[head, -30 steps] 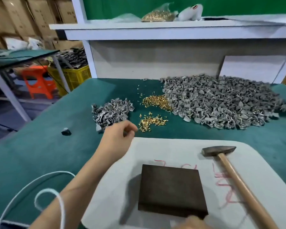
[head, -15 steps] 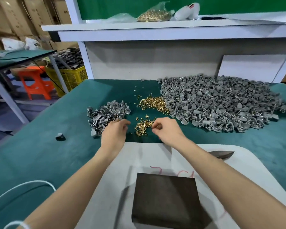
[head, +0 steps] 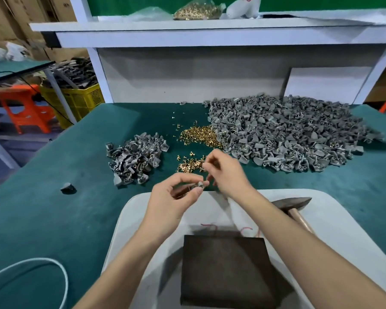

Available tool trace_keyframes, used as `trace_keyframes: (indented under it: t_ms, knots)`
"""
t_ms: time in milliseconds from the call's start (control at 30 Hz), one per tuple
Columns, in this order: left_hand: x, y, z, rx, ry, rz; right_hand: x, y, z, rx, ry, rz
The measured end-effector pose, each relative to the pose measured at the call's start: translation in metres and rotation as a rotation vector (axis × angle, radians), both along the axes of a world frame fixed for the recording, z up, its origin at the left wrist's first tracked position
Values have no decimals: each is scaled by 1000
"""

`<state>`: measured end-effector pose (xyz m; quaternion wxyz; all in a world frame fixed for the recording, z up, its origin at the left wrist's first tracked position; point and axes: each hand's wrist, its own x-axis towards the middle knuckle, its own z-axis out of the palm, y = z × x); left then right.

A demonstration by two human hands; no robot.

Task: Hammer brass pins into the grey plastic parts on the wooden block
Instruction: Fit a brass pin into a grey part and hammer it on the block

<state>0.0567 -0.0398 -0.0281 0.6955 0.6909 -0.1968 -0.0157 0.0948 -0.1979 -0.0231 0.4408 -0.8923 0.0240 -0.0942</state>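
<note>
Wooden block (head: 227,268) sits bare on the white board (head: 129,219), with the hammer (head: 292,202) lying near it, presumably awaiting a loaded part. Just beyond, the left hand (head: 172,199) pinches one grey plastic part (head: 200,185); the right hand (head: 227,172) has its fingers curled close by, whether on a pin cannot be told. Farther off, brass pins (head: 189,165) lie handy on the green table cover (head: 42,208), before a white shelf (head: 187,23).

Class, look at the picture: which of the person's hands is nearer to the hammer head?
Right. The right hand is just left of the hammer head and slightly beyond it; the left hand, pinching a grey part, sits farther left.
</note>
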Motion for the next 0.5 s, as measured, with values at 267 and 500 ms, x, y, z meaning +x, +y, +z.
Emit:
trace_keyframes:
  t_ms: [267, 500]
  knots:
    - [-42, 4, 7, 165, -97, -94, -107, -12, 10, 572, -193, -118]
    - [-80, -9, -16, 158, -72, 96, -127, 3, -12, 674, -127, -208]
